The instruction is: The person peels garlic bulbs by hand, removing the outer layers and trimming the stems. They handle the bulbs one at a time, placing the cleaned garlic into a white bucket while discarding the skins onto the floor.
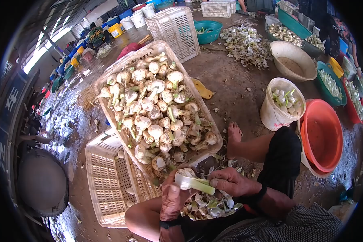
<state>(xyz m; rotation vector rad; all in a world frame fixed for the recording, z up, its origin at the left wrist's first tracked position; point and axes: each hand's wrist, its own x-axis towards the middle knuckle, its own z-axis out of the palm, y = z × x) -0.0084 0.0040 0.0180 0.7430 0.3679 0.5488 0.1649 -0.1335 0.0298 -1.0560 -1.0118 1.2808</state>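
Littered workshop floor (246, 89), full crate (198, 158), left hand (171, 199) clasping bulb (185, 173), right hand (234, 182) pinching stalk (202, 186)

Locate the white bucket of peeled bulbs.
In the head view, the white bucket stands on the floor at right, just left of the red basin and beyond the bent knee.

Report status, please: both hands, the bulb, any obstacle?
Left hand holding bulb. Right hand pinching its leafy stem. Peelings below, not blocking.
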